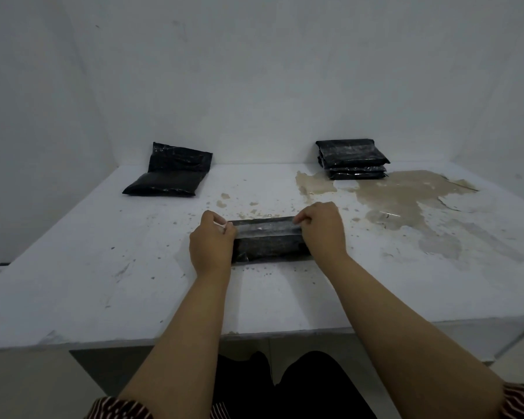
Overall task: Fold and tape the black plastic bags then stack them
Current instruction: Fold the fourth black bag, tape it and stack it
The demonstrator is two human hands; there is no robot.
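A folded black plastic bag (270, 241) lies on the white table (103, 267) in front of me. A strip of clear tape (263, 226) runs along its top fold. My left hand (211, 241) pinches the strip's left end at the bag's left edge. My right hand (322, 229) pinches the right end at the bag's right edge. Far left, an unfolded black bag (170, 172) leans against the wall. Far right stands a stack of folded black bags (353, 158).
The wall closes off the table's back and left sides. A large brown worn patch (406, 195) marks the tabletop on the right. The table's front edge (254, 334) is near my lap.
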